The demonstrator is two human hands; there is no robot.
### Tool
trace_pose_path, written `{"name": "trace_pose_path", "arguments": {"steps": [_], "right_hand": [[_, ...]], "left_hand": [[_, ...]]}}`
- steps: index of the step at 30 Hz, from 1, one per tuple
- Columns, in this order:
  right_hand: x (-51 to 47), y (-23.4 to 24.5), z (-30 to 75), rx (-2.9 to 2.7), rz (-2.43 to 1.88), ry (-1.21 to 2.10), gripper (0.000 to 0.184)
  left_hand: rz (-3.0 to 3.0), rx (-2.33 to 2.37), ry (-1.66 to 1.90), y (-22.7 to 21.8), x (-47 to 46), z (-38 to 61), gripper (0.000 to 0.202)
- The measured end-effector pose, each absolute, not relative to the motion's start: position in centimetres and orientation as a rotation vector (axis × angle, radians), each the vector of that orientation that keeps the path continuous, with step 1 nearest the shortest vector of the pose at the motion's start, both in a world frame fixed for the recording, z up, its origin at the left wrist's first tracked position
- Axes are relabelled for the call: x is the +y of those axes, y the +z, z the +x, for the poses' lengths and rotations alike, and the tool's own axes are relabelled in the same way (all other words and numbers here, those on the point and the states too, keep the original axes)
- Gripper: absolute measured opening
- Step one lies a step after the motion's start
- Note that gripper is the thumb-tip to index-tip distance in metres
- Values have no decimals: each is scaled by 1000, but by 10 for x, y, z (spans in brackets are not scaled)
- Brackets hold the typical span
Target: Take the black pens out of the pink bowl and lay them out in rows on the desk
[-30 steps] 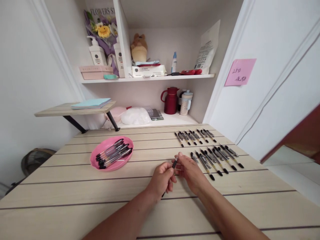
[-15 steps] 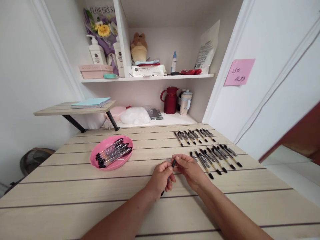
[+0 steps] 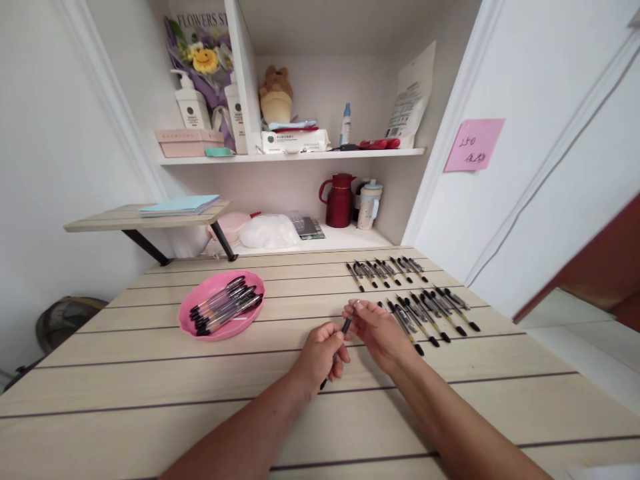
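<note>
Black plastic marks the front section of a slim pen (image 3: 346, 325), held just below the centre of the frame, above the striped wooden table (image 3: 200, 373). Its long axis slants from lower left to upper right. The left hand (image 3: 319, 353) is closed around the barrel, thumb pressed along it; the dark rear end shows beneath the fist, and the black section projects past the thumb on the side towards the right hand (image 3: 381, 333). The right hand, to the right of the pen, has its thumb and fingers drawn nearly together about the pen's upper end; whether they pinch the tip or merely surround it cannot be told. The left hand thus has the middle of the pen, while the right is the nearer to its upper end.

At the left of the frame, a pink bowl (image 3: 203, 292) contains a bundle of pens (image 3: 227, 310). Right of centre, dismantled pen parts lie in two slanted rows: the front row (image 3: 429, 313) just beyond the right hand, the back row (image 3: 384, 272) higher in the frame.
</note>
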State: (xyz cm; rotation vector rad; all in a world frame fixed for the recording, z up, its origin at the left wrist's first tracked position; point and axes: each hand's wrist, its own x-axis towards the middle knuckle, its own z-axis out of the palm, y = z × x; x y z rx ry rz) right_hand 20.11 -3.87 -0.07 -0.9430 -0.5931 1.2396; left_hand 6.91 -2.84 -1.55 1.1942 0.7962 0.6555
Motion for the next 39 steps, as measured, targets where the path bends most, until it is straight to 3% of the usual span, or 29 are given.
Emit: {"name": "trace_pose_path", "arguments": {"steps": [7, 13, 18, 33, 35, 39], "right_hand": [[-38, 3, 260, -720, -1290, 847, 28], [-63, -4, 293, -1470, -2002, 137, 18], [-72, -10, 286, -1870, -2279, -191, 30], [-70, -11, 277, -1862, -2276, -254, 27], [-80, -9, 261, -1771, -2165, -83, 30], [-99, -11, 215, -1652, -1753, 603, 31]], "left_hand": [[1183, 813, 675, -14, -29, 68, 26], [1197, 802, 667, -17, -27, 68, 28], [1203, 813, 656, -16, -27, 68, 25], [1033, 745, 743, -14, -30, 70, 25], [899, 669, 808, -13, -31, 71, 26], [759, 590, 838, -12, -35, 72, 31]]}}
